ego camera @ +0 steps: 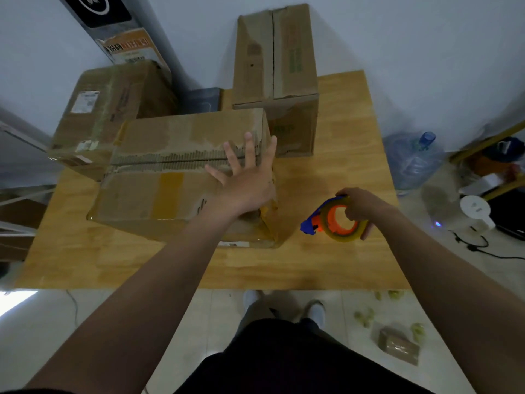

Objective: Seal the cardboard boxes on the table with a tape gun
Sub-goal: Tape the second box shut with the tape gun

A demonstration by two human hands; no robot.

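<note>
My left hand [245, 179] lies flat with fingers spread on the right end of the nearest box [170, 180], pressing its flaps. My right hand [360, 206] curls around the tape gun [333, 220], held just above the wooden table [326, 265] beside that box. The gun has a blue nose, an orange hub and a yellowish roll. I count three cardboard boxes here: this worn one with a ragged centre seam, a second box [108, 109] behind left and a tall box [278, 66] behind.

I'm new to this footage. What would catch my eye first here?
The left hand lies spread flat on the near box, over its ragged top seam. To its right, the right hand grips an orange-and-blue tape gun. A tall box stands behind.
</note>
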